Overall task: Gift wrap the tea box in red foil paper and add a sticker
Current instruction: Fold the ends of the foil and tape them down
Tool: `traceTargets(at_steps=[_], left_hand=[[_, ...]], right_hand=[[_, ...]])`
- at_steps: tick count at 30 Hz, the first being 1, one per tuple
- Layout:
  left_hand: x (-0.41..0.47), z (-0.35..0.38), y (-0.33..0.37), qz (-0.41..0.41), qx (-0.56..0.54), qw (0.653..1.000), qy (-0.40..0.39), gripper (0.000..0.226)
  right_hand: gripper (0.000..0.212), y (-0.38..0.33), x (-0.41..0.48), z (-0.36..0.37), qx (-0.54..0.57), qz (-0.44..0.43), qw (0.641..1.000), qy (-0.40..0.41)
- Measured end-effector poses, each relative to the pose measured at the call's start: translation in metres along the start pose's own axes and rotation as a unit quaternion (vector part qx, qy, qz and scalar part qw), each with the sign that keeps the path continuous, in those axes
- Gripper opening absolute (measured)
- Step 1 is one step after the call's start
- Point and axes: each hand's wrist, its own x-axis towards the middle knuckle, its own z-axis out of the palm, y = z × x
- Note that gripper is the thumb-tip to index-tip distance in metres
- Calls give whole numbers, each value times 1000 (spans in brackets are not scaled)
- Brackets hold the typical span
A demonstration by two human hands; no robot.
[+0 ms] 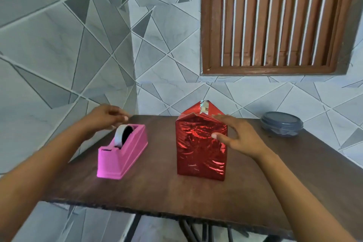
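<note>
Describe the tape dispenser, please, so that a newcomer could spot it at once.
On the brown wooden table, look left of the upright red foil-wrapped box. The tape dispenser sits below the left hand; it is the only pink item, with a grey roll on top.

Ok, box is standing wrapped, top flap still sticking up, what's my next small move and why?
Probably pull some tape: the left hand hovers over the roll in the dispenser, while the right hand steadies the box, whose top flap stands unsealed.
</note>
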Motion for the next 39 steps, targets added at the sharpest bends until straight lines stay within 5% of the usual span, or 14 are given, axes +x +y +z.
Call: traceTargets(at_steps=[4, 8, 18, 27, 39], left_hand=[[-9, -15, -29, -136, 48, 989, 31, 19], [-16, 0, -45, -242, -32, 970, -9, 17], [-5, 9, -53, -368, -131, 919, -47, 26], [1, 10, -44, -379, -70, 918, -96, 22], [-28, 16, -70, -234, -393, 888, 43, 9]], right_hand=[[57, 0, 1, 0, 15, 22, 1000, 0], [65, 2, 2, 2, 19, 32, 999, 0], [53, 6, 3, 3, 17, 44, 999, -1], [53, 0, 3, 3, 9, 57, 998, 9], [54, 0, 3, 4, 16, 69, 997, 10]])
